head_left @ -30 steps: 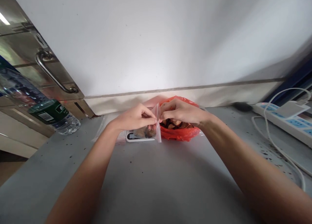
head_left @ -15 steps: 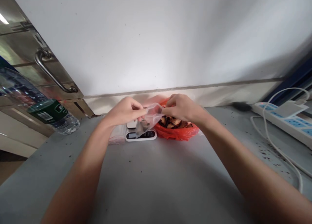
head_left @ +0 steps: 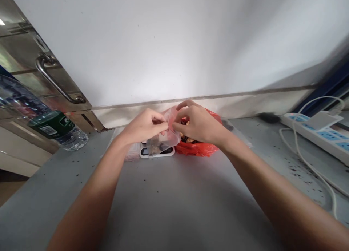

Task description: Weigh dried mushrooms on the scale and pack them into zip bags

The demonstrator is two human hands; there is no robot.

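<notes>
A small clear plastic bag (head_left: 160,143) hangs tilted between my hands, with a few dark pieces at its bottom. My left hand (head_left: 143,126) pinches its upper edge between thumb and fingers. My right hand (head_left: 199,124) closes thumb and fingertip on the opposite side of the bag's top, its other fingers raised. Below the bag lies a white kitchen scale (head_left: 142,153), partly covered by it. Under my right hand, an open red plastic bag (head_left: 200,150) holds brown dried slices (head_left: 188,139).
Flat clear bags (head_left: 132,153) lie left of the scale. Another clear bag (head_left: 241,136) sits right of the red bag. A water bottle (head_left: 54,125) stands at left, a power strip (head_left: 321,134) with a white cable (head_left: 298,149) at right. The wall (head_left: 174,54) rises behind the grey table (head_left: 169,200).
My hands have drawn closer together, the right one moving left along the bag's top and lifting its outer fingers. The clear bag has shifted slightly left and hangs over more of the scale.
</notes>
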